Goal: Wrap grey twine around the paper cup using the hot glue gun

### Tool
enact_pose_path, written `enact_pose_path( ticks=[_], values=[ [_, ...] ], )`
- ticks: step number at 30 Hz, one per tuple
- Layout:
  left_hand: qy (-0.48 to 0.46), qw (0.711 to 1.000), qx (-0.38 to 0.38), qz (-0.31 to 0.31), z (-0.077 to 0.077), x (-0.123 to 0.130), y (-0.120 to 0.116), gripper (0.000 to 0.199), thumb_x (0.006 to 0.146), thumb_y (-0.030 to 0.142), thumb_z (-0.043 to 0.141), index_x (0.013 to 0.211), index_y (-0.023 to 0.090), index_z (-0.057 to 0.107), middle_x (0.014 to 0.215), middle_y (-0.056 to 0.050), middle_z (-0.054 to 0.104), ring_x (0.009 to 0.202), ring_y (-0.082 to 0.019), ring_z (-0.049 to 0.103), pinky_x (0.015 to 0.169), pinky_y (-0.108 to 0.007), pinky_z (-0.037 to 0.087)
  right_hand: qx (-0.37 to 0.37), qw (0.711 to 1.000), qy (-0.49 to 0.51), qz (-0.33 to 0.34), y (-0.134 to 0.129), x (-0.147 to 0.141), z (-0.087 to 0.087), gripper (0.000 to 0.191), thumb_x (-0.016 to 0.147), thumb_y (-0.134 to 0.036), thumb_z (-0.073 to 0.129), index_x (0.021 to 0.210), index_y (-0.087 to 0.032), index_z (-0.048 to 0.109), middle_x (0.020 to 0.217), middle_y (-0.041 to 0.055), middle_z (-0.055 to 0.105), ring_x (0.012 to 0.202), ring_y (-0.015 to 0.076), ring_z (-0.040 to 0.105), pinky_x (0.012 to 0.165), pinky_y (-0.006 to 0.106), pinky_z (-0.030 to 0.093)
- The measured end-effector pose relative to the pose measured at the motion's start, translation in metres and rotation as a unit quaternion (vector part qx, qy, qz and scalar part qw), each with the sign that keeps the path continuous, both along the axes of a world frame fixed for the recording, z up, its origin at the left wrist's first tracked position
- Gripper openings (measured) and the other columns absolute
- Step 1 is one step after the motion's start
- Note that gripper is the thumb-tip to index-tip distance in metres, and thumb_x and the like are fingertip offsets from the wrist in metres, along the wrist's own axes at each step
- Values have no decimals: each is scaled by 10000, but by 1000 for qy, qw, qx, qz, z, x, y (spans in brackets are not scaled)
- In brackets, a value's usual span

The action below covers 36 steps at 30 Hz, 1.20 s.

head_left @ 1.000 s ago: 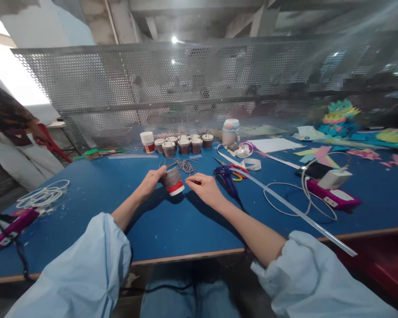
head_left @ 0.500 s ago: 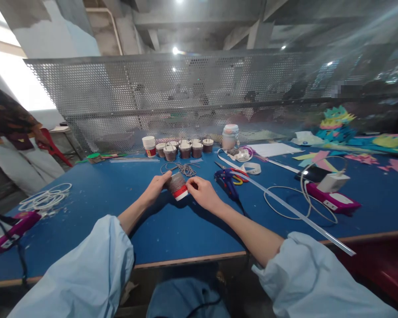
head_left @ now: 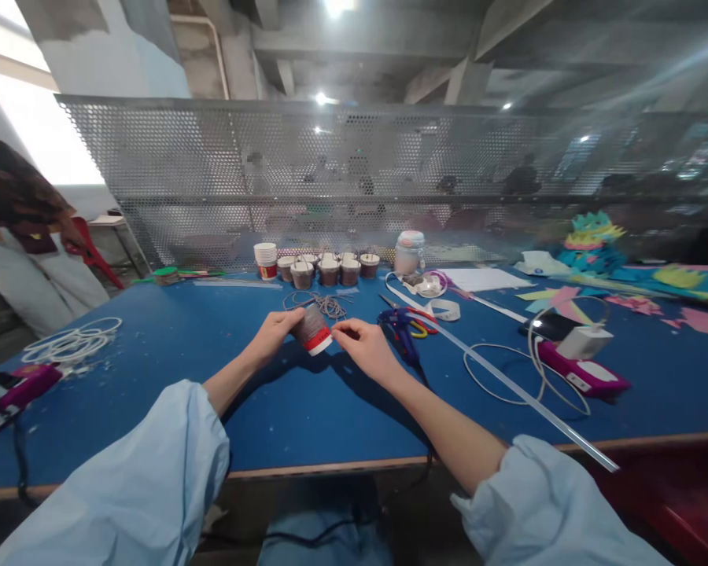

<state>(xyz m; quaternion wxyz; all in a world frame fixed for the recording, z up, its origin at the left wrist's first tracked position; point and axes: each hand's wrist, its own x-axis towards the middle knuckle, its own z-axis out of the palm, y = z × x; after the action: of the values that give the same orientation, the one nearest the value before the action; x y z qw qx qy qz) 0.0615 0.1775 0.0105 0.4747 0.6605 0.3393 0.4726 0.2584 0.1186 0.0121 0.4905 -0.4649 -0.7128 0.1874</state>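
A small paper cup (head_left: 312, 328), tilted, has grey-brown cord wound round most of it, with a red and white band bare at its lower right. My left hand (head_left: 276, 334) grips the cup from the left, its fingers partly hidden behind it. Just right of the cup, my right hand (head_left: 361, 344) has thumb and fingertips pinched together; what they hold is too small to make out. Behind the cup, loose grey cord (head_left: 330, 306) lies in loops on the blue table (head_left: 307, 424).
Several cord-wrapped cups (head_left: 329, 271), a cup stack (head_left: 265, 259) and a jar (head_left: 409, 251) stand at the back. To the right are a blue glue gun (head_left: 400, 326), a long clear strip (head_left: 507, 385) and a magenta power strip (head_left: 584, 371). A person (head_left: 20, 228) stands at far left.
The cup has turned slightly and shifted a little left. My right hand has drawn slightly away from its edge, leaving a small gap. The camera view has shifted slightly.
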Motion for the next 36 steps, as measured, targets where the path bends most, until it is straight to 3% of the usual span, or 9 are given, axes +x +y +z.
enact_pose_path(
  ticks=[6,16,24,31,36],
  values=[
    [52,998,37,2,6,1,-9,508,757,591,588,527,139,556,539,1,504,569,-137,447,602,-285,387,6,1000,-30,-5,2,-4,0,136,792,-182,563,798,-182,699,830,40,697,747,157,614,711,270,440],
    [90,993,71,-4,7,8,-19,454,774,523,581,523,147,616,577,-35,560,651,-178,493,670,-309,408,5,995,-82,-63,1,-9,-3,83,726,-169,574,651,-202,582,711,7,612,648,146,514,651,268,363],
    [27,998,51,31,5,2,-13,466,785,545,545,533,155,518,552,6,455,568,-127,391,566,-266,356,-74,993,8,-93,17,9,-2,117,655,-234,520,551,-201,478,526,-42,490,521,112,429,534,240,340],
    [22,999,29,-3,0,1,-10,529,753,582,573,463,166,422,498,28,360,524,-102,317,526,-257,292,-78,994,76,3,6,6,10,220,740,-368,515,757,-169,607,640,-17,587,533,104,495,540,235,415],
    [38,999,19,-21,-2,0,-10,550,745,620,568,469,156,460,507,19,399,531,-110,345,545,-265,306,-73,995,62,43,-4,0,15,178,737,-322,559,746,-168,647,687,4,645,598,121,544,604,251,445]
  ],
)
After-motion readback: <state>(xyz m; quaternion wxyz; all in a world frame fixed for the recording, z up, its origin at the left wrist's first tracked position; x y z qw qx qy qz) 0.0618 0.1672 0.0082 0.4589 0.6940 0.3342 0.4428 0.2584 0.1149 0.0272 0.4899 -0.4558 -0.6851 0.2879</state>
